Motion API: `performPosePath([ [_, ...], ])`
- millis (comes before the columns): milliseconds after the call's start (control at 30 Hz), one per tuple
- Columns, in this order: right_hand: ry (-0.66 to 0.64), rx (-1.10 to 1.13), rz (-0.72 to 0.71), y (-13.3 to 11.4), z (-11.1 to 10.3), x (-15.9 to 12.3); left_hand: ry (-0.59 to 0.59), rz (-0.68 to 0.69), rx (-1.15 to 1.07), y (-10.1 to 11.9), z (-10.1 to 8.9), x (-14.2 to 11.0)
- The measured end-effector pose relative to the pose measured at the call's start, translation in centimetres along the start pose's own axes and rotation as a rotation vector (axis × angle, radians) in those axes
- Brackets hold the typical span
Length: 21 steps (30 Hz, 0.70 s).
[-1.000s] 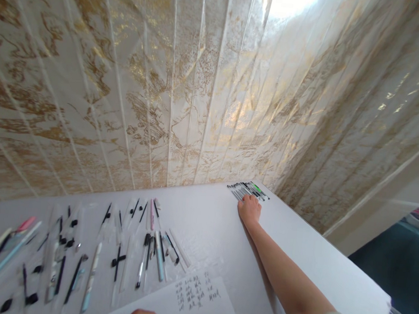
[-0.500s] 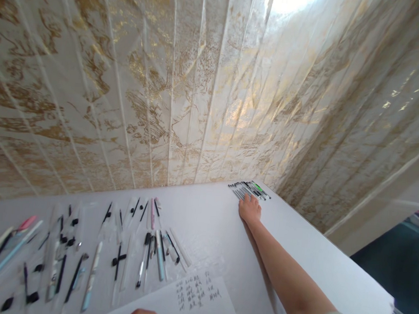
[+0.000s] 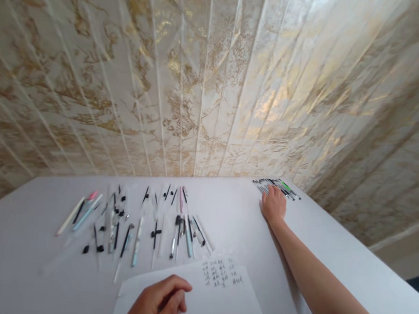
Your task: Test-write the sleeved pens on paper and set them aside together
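Note:
At the far right corner of the table, my right hand [image 3: 274, 204] reaches over the near ends of a row of pens [image 3: 290, 190], one with a bright green part. Its fingers stretch forward and lie against the pens; their tips are partly hidden. My left hand [image 3: 162, 302] rests over a white sheet of paper [image 3: 225, 307], its fingers loosely curled in, with nothing visible in them. Handwriting [image 3: 217, 272] in dark ink fills the sheet's upper right part.
Left of the paper lie many scattered pen parts: a light-blue pen barrel [image 3: 137, 241], a pink pen [image 3: 181, 199], black caps [image 3: 86, 249], clear tubes and refills. A gold-patterned, pleated curtain [image 3: 181, 101] hangs behind the white table [image 3: 6, 256].
The view has shifted left and tilted, so more of the table's left side shows. My left hand has come further into view over the paper. My right hand stays at the row of pens.

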State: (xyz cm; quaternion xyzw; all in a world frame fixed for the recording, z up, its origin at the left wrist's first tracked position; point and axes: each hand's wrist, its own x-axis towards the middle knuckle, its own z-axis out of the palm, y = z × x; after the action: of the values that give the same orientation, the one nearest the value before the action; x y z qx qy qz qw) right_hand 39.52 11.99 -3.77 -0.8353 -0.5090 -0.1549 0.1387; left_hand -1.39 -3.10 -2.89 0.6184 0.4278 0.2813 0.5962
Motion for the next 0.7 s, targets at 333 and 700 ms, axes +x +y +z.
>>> performPosePath([
  [333,-0.074,-0.044,-0.300,-1.4,-0.8,-1.3,-0.059,0.038,0.015,0.1,-0.3,-0.5],
  [700,-0.216,-0.141,-0.264,-4.4,-3.3,-1.4,-0.047,0.079,0.016,0.1,-0.2,-0.7],
])
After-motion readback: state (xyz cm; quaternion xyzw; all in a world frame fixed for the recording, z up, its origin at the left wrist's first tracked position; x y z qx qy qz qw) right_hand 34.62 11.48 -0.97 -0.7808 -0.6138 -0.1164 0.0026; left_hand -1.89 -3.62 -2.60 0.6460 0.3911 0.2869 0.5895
